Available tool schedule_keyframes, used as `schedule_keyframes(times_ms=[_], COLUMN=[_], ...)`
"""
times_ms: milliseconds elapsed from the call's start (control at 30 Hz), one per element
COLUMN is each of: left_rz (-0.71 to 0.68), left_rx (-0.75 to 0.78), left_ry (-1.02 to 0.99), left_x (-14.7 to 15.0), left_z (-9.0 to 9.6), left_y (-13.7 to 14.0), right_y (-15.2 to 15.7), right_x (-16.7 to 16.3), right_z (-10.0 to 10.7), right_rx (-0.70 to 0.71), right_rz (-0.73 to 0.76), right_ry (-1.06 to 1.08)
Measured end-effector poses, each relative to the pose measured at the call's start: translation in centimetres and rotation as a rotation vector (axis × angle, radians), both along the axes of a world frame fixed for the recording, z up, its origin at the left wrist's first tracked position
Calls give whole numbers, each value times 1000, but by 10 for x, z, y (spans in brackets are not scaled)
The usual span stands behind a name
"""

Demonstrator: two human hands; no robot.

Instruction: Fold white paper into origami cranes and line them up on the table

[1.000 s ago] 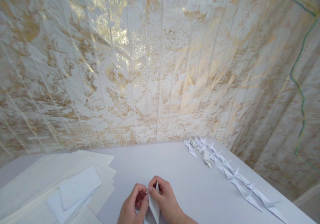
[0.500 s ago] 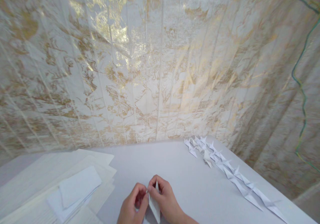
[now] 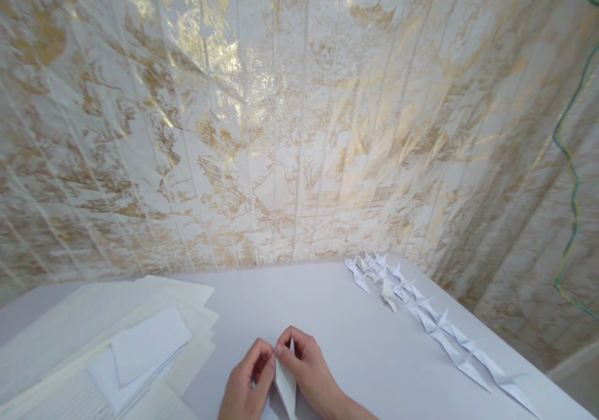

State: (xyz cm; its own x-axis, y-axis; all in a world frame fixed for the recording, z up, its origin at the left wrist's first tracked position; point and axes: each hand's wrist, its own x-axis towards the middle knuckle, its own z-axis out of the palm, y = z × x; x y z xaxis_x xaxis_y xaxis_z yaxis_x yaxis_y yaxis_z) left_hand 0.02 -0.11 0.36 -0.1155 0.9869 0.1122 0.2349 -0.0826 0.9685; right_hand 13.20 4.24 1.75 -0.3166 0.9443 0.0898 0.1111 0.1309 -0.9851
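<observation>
- We hold our left hand (image 3: 246,385) and right hand (image 3: 309,376) together at the near edge of the white table (image 3: 290,295), fingertips meeting.
- Both hands pinch a folded white paper piece (image 3: 286,387); it stands between them, narrow and pointed, its tip up by the fingertips.
- To our left, cream sheets (image 3: 93,320) lie fanned on the table, with smaller white paper pieces (image 3: 140,351) stacked on top, near our left hand but apart from it.
- To our right, a row of folded paper cranes (image 3: 435,326) runs from the near right edge toward the far corner.
- Behind the table hangs a white-and-gold marbled wall covering (image 3: 281,126).
</observation>
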Motion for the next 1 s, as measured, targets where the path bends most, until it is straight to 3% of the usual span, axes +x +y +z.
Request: schedule_keyframes(times_ms=[500, 767, 1000], left_rz=[5, 59, 156], left_rx=[-20, -46, -63], left_ry=[-31, -122, -170], left_x=[3, -8, -13], left_z=[-2, 7, 6], left_y=[0, 6, 8], right_y=[0, 0, 0], right_x=[1, -1, 0], right_z=[-3, -11, -20], right_rx=[29, 26, 167], right_rz=[-12, 62, 58], right_ry=[64, 290, 229])
